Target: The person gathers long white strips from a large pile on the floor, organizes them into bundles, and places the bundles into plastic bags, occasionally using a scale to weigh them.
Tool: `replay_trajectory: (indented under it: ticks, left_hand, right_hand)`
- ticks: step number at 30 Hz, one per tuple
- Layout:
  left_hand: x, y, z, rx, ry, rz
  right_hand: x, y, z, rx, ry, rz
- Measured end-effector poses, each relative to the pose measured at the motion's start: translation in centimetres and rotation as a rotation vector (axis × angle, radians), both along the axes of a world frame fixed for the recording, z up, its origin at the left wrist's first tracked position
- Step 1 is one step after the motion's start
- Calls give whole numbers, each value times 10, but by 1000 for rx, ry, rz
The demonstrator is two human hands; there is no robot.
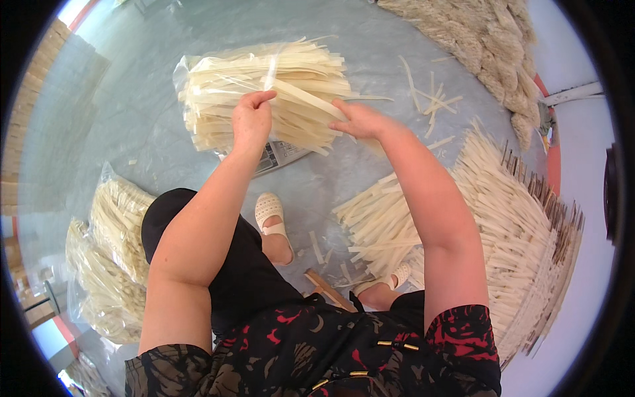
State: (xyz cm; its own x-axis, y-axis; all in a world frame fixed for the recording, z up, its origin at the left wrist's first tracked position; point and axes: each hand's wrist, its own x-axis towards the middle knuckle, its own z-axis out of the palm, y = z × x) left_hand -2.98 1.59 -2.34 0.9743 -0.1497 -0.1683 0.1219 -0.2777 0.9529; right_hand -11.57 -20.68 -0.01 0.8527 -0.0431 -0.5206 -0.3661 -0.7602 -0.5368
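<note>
A thick bundle of pale dried flat strips (218, 79) lies partly in clear plastic on a scale (288, 153), of which only the near edge shows. A white band (272, 66) crosses the bundle's middle. My left hand (253, 122) is closed over the near side, its thumb and finger pinched where the band comes down. Farther right, my right hand (362, 120) grips the end of one wider pale strip (307, 99), which slants up and left across the bundle toward the left hand's fingertips. The palms of both hands are hidden.
Bagged strips (119, 225) stand left of my knee. A large fanned pile of strips (503, 225) lies at right. Thick braided fibre (476, 46) is heaped at the back right. Loose strips (433, 99) are scattered on the grey floor (139, 99). A wooden piece (327, 290) sits between my feet.
</note>
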Motion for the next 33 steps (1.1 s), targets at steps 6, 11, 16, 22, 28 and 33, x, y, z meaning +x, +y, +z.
replay_trajectory:
  ticks: [6,11,16,22,28,33]
  left_hand:
    - [0,3,6,199,-362,-152]
    - [2,-5,3,232,-382,-142]
    - [14,1,-25,155,-371,-166]
    - [4,3,18,165,-261,-129]
    - [5,-3,44,-21,-162,-47]
    - [2,-12,42,-16,-157,-57]
  right_hand:
    - [65,42,5,-317,-251,337]
    - [97,69,-10,-370,-398,226]
    - [61,72,-18,-478,-756,196]
    - [-3,18,-31,-362,-1075,-206]
    - [-57,-14,-73,151,-875,-945]
    - [-80,-21,-106,248,-754,-1071]
